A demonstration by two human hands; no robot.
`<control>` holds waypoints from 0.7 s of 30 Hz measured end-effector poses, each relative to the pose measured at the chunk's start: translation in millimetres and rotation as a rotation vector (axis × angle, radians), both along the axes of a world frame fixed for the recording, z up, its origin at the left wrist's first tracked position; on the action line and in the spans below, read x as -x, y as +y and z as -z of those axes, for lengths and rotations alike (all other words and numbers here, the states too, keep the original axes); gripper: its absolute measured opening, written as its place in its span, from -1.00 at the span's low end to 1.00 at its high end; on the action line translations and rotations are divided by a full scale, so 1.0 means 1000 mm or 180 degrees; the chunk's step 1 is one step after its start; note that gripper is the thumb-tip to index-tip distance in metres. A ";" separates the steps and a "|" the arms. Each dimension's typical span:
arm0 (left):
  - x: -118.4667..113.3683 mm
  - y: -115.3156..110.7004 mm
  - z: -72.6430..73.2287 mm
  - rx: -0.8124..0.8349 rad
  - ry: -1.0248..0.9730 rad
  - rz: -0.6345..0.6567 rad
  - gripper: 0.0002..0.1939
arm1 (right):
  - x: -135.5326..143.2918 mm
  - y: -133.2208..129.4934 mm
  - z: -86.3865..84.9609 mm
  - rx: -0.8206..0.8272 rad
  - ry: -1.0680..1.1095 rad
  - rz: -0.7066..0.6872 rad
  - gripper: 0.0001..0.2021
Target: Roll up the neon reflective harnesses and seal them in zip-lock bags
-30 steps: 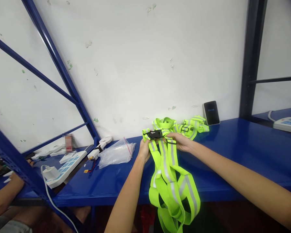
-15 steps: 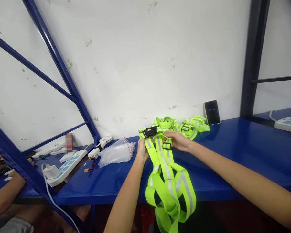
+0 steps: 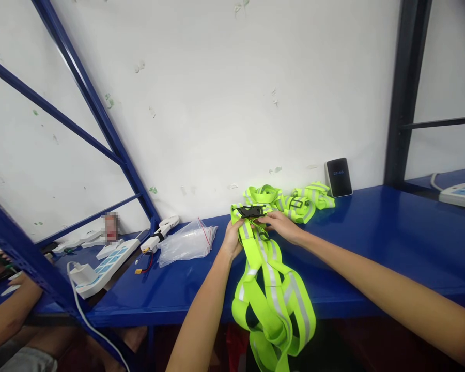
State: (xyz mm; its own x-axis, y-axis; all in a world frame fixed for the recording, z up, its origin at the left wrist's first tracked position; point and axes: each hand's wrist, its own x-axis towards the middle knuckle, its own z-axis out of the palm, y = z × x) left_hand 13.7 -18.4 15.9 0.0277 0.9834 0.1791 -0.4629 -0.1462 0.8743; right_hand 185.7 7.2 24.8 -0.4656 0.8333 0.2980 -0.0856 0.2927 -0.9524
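A neon-yellow reflective harness (image 3: 271, 274) with silver stripes hangs in loops from both hands over the front edge of the table. Its black buckle (image 3: 252, 211) lies across the top, between my hands. My left hand (image 3: 232, 237) is closed on the strap at the buckle's left end. With fingers pinched, my right hand (image 3: 281, 226) grips the strap at the right end. A second black strap adjuster below is partly hidden. More neon-yellow reflective straps (image 3: 265, 194) lie bundled behind, against the wall.
Left of my hands are clear plastic bags (image 3: 188, 243), a small white fan (image 3: 169, 223) and a connector with red and black wires (image 3: 143, 270). A clock-like display (image 3: 339, 177) leans on the wall. A power strip (image 3: 112, 263) and another person's arm (image 3: 19, 299) are beyond the blue post.
The buckle has shifted slightly right and turned more edge-on. My left hand has moved a little right with it, and my right hand has come lower beside it.
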 end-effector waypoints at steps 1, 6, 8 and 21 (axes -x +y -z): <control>-0.001 0.001 0.001 -0.0003 -0.0024 -0.0045 -0.61 | 0.002 -0.001 0.000 -0.0027 0.0044 -0.0072 -0.74; -0.004 0.001 0.001 -0.0070 -0.0111 -0.0077 -0.54 | 0.010 -0.003 0.005 -0.0236 0.0220 0.0268 -0.68; -0.004 0.001 0.002 -0.0016 -0.0060 -0.0090 -0.53 | 0.011 -0.002 0.007 -0.0169 0.0349 0.0307 -0.74; -0.009 0.008 0.023 -0.0236 0.0771 0.0082 -0.60 | 0.003 0.006 0.011 -0.0281 0.0289 0.0773 -0.85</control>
State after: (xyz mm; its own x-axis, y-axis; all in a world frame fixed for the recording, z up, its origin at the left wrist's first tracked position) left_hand 22.5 -10.1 -7.4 0.1034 0.9663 0.2359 -0.2457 -0.2050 0.9474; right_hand 182.4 13.7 13.4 -0.2233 0.8862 0.4059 -0.0867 0.3967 -0.9138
